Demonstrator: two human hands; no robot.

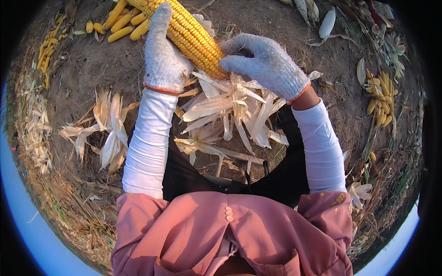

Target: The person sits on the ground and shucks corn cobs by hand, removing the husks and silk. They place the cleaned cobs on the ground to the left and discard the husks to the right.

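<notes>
My left hand [167, 55], in a grey knitted glove with an orange cuff edge, grips a husked yellow ear of corn [197, 38], its thumb along the near side and fingertips showing behind. The ear slants down to the right. At its lower end is my right hand [266, 62], gloved the same way, with thumb and forefinger at the tip of the cob; whether they pinch anything there is unclear. Pale dry corn husks [238, 107] spread just below that end, between my knees; their link to the cob is hidden.
Bare yellow ears [121, 32] lie on the soil at upper left, with more [50, 48] farther left and another pile [381, 98] at right. Loose husks [115, 131] lie beside my left forearm. An ear in pale husk [327, 23] rests at upper right. Dry stalks [79, 207] line the edges.
</notes>
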